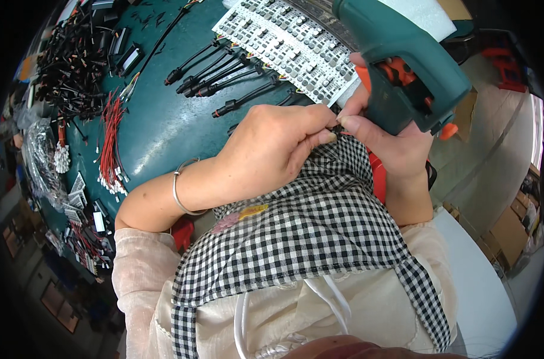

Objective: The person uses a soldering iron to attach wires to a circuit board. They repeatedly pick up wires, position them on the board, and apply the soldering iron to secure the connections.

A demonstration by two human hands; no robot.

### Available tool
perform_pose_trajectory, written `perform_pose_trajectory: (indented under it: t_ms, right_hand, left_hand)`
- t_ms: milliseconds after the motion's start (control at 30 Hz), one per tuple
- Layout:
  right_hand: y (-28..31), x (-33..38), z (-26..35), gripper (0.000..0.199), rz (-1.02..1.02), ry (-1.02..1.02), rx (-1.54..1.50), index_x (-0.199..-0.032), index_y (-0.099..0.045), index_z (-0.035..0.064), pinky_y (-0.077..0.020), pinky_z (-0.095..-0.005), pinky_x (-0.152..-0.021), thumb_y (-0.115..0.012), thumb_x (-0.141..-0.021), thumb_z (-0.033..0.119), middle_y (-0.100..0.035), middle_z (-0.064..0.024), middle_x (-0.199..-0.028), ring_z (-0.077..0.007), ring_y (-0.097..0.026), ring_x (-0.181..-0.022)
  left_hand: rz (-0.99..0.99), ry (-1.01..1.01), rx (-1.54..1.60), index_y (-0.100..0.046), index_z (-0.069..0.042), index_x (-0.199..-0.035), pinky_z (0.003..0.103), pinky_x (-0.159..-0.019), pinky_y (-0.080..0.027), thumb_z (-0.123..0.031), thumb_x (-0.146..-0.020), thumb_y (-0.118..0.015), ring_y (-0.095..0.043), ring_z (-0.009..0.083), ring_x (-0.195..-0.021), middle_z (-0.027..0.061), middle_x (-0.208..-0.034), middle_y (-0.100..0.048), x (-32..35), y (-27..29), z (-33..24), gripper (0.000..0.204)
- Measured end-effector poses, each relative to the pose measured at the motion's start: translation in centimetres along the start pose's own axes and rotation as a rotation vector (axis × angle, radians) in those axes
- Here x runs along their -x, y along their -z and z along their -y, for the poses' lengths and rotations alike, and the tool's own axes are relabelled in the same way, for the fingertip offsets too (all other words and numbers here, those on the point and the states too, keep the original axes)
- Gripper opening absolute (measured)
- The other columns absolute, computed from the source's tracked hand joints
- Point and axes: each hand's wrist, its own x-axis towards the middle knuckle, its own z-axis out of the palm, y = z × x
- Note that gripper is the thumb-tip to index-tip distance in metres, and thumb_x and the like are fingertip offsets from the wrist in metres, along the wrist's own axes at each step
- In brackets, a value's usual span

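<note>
Left hand (272, 146) pinches a small black wire end (338, 128) in a tight fingertip grip, meeting the right hand (391, 140) — clenched around a teal plastic power screwdriver (403, 57) — above a checked apron (320, 221), beside the dark green worktop (158, 125).

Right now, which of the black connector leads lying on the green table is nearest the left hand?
The lowest black lead in the row, its plug end pointing left, lies nearest the left hand. The other leads lie farther up the table.

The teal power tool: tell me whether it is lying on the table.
No: the teal power tool is gripped in the right hand, raised above the table.
</note>
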Motion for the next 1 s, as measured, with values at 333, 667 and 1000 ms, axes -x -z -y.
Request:
perform_pose_trajectory:
  t_ms: [333,667,1000]
  right_hand:
    - [-0.1,0.4,-0.6,0.065,-0.076,-0.003,-0.264,-0.125,-0.042,-0.0120,-0.0424,-0.0192,-0.053,-0.076,-0.074,0.007,-0.061,-0.0123,-0.076,-0.0121,-0.057,-0.064]
    - [0.7,0.7,-0.4,0.064,0.017,-0.045,-0.142,-0.127,-0.041,-0.0120,-0.0456,-0.0219,-0.059,-0.071,-0.071,-0.003,-0.062,-0.0144,-0.085,-0.0145,-0.060,-0.069]
    - [0.2,1.3,0.1,0.064,-0.022,0.016,0.125,-0.128,-0.039,-0.0110,-0.0447,-0.0210,-0.068,-0.066,-0.070,-0.011,-0.061,-0.0087,-0.080,-0.0108,-0.056,-0.071]
  left_hand:
    - [0.245,0.089,0.227,-0.060,-0.001,-0.095,0.025,-0.050,-0.042,-0.010,-0.095,-0.052,-0.055,0.0127,-0.053,0.0037,-0.060,-0.055,-0.5,1.2,-1.0,0.012]
    - [0.230,0.119,0.260,-0.058,0.001,-0.091,0.021,-0.055,-0.044,-0.016,-0.095,-0.055,-0.055,0.0072,-0.058,0.0024,-0.065,-0.058,-0.3,1.2,-1.1,0.018]
    - [0.087,0.237,0.308,-0.057,0.002,-0.088,0.019,-0.054,-0.044,-0.020,-0.098,-0.052,-0.054,0.0061,-0.059,0.0027,-0.067,-0.059,0.1,0.7,-0.9,0.024]
